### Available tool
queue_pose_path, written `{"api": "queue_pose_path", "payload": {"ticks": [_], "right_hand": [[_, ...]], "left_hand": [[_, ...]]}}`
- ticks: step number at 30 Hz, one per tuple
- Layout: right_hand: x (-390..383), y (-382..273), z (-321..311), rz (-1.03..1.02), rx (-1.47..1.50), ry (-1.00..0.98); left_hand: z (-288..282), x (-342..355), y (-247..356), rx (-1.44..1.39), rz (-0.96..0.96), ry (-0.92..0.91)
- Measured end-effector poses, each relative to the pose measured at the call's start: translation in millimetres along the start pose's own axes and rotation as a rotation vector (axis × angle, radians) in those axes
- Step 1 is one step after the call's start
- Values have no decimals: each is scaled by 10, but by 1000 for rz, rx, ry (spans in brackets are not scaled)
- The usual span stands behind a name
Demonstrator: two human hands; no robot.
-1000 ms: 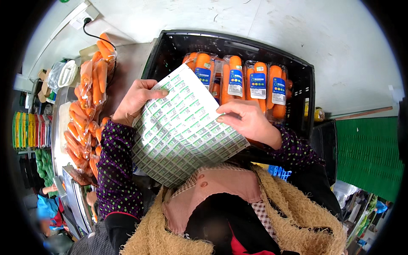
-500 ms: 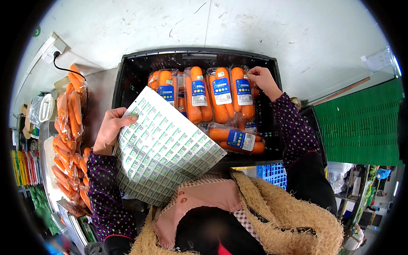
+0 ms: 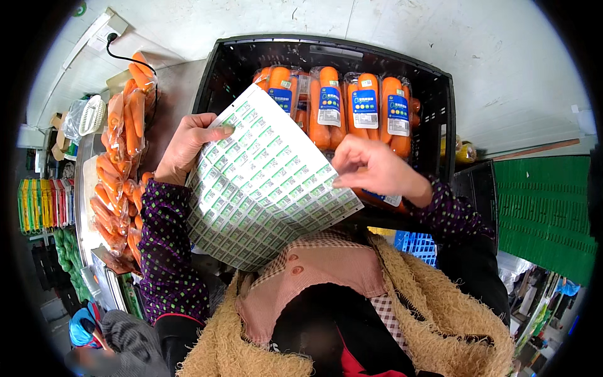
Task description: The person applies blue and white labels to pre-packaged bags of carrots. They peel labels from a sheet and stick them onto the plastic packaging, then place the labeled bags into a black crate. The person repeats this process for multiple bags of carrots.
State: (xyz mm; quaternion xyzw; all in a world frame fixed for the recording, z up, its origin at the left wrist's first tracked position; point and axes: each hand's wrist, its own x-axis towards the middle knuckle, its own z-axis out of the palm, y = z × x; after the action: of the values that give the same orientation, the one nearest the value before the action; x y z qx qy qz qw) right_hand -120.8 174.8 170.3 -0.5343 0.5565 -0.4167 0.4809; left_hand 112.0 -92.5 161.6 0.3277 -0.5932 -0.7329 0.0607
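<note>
Black crate [image 3: 364,55]: it is standing beyond the person, holding the carrot packs.
Sticker sheet [image 3: 264,176]: it is partly covering the crate; its lower part is bending, so a loosening left grip could crease or drop it.
Carrot packs [image 3: 330,107]: they are lying side by side.
Left hand [image 3: 188,147]: it is pinching the sheet's upper-left edge.
Right hand [image 3: 377,166]: its fingers are curling at the right edge; whether they are gripping, I cannot tell.
Stickers: a hasty pull could tear one.

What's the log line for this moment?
left hand: grips sticker sheet | right hand: at sheet's right edge | black plastic crate: holds blue-labeled carrot packs | bagged carrots: left of crate
</note>
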Motion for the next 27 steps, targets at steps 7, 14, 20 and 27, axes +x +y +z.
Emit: {"api": "queue_pose_path", "payload": {"ticks": [7,14,20,27], "right_hand": [[23,-64,165,-65,-90,122],[97,-128,204,-168,-295,181],[99,-124,232,-240,-333,181],[74,-10,-376,-13,-317,249]], "left_hand": [[32,34,12,2,-11,-30],[-8,48,-29,0,-48,-33],[-7,82,-60,10,-68,-42],[-260,-59,-212,55,-29,63]]}}
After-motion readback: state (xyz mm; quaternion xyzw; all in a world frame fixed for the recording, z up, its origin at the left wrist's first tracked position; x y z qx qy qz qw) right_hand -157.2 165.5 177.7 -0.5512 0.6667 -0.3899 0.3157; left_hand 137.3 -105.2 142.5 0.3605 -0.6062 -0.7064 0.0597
